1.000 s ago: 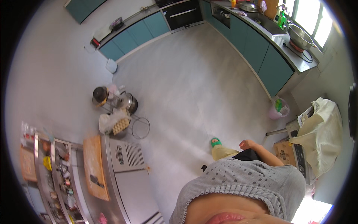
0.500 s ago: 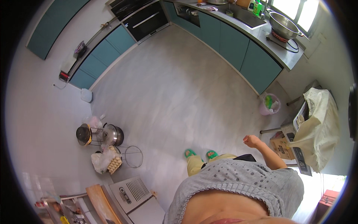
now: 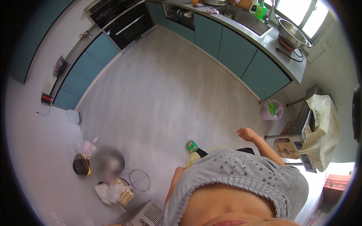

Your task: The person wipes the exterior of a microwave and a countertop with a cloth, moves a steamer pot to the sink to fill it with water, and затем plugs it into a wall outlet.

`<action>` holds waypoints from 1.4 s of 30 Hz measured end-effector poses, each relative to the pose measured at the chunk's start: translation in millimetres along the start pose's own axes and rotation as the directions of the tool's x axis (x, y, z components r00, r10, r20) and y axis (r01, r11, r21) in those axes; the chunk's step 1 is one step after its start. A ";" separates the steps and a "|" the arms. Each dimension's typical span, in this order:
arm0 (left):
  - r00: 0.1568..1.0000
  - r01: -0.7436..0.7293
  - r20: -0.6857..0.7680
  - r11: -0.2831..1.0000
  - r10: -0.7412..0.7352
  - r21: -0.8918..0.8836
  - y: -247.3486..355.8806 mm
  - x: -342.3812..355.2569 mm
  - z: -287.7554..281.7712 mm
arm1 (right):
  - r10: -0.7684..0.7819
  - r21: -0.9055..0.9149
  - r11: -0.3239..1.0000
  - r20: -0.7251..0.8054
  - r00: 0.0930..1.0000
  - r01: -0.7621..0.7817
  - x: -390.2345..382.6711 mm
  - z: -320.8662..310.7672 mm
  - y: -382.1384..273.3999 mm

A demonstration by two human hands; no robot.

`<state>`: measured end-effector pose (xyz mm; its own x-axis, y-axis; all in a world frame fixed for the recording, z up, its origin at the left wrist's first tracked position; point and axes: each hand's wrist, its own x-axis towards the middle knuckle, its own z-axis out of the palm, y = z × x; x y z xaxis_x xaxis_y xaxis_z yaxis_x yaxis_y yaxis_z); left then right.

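Note:
My right hand (image 3: 246, 134) hangs in the air above the floor (image 3: 166, 90), fingers loosely bent and apart, holding nothing. It is nearest a metal stand with a cream cloth (image 3: 318, 132) draped over it and a cardboard box (image 3: 284, 147) underneath. My left hand (image 3: 180, 171) is low beside my grey top (image 3: 241, 173), its fingers mostly hidden. A green sandal (image 3: 191, 147) shows on my foot below.
Teal cabinets (image 3: 237, 56) carry a sink (image 3: 249, 20) and steel basin (image 3: 292, 35). A black oven (image 3: 124, 30) stands at the back. Egg trays (image 3: 124, 194), a pot lid (image 3: 81, 165) and a wire ring stand (image 3: 139, 180) sit lower left. A pink bin (image 3: 277, 113) is right.
The view has moved forward and swung round, the left-hand shelving dropping out of sight. My right hand has risen in the picture, and my left hand has come into view.

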<state>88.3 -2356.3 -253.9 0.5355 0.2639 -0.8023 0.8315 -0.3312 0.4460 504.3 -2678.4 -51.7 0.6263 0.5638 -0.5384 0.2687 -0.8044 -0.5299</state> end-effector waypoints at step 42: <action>0.962 0.185 -0.094 0.863 -0.258 -0.470 527.4 593.3 -714.9 | 0.210 -0.043 0.917 -0.792 0.573 -0.396 872.8 -572.0 -238.2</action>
<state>950.4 -1726.7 -210.9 0.3146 0.4239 -0.8493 0.8862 0.1894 0.4228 1405.5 -2101.8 -20.5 0.9951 0.0056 0.0988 0.0298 -0.9691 -0.2448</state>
